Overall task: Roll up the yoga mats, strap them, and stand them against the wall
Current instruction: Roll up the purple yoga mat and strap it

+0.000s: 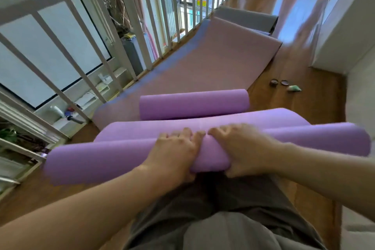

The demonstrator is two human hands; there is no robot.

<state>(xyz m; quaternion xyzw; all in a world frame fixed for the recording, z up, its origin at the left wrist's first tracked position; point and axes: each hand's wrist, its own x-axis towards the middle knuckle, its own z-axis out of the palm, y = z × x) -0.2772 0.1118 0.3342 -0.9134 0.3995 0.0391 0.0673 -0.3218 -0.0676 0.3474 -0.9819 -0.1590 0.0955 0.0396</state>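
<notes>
Far left of the fingers, past the white railing, we saw a shelf on the level below with a white bottle, papers and small bits. Any labels there were too blurred to read. The purple mat lay crosswise on the wood floor. Its rolled part sat under both hands and stuck out well to the left and right of the fingers, ends smeared by blur. The left hand was on top of the roll, fingers spread and curled over it, thumb at the near underside, gripping it. The right hand was just beside it, fingers bent over the top, thumb under the near edge, also gripping the roll. Just beyond the fingertips the unrolled rest of that mat bulged up in a loose hump. Beyond the hump lay a rolled mat, purple, resting on a flat pink mat that ran away from the fingers along the railing. A grey mat lay at its far end. Right of the fingers, well apart, three small things sat on the floor, two round and dark, one pale green. We could not tell what they were. Below the wrists were grey trousers.
</notes>
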